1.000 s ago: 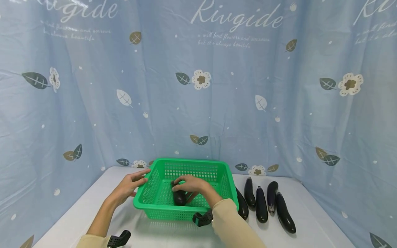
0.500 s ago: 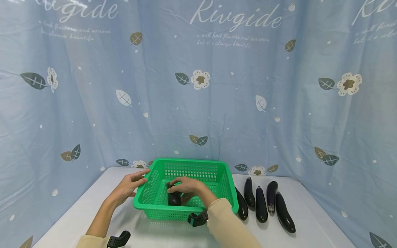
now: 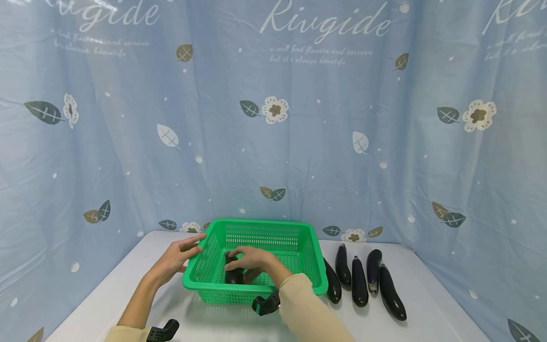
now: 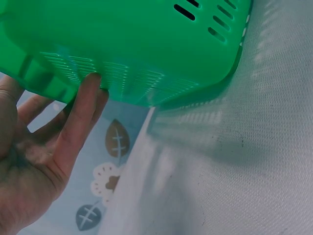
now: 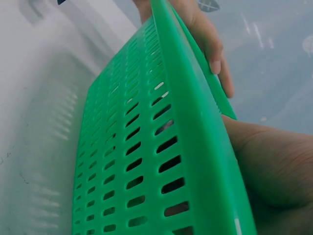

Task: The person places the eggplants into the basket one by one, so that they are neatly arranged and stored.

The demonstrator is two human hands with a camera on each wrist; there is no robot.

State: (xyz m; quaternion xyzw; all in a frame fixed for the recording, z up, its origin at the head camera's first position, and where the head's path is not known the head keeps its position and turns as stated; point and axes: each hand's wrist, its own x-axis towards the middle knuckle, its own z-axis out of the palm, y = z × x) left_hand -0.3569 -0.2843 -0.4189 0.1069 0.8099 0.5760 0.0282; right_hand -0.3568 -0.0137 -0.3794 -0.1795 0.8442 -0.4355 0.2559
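Eggplant (image 3: 233,277) in basket (image 3: 222,287); right fingers (image 3: 236,264) gripping.

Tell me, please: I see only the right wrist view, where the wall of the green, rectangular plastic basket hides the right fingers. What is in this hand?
Observer: In the head view, the right hand holds one dark purple, glossy, elongated eggplant inside the basket.
Operator: Do other eggplants lie outside?
Observer: Yes, I see five more eggplants on the white, flat table, to the right of the basket in the head view.
Operator: And how is the left hand placed?
Observer: The left wrist view shows one finger at the slotted outer wall, below the rim.
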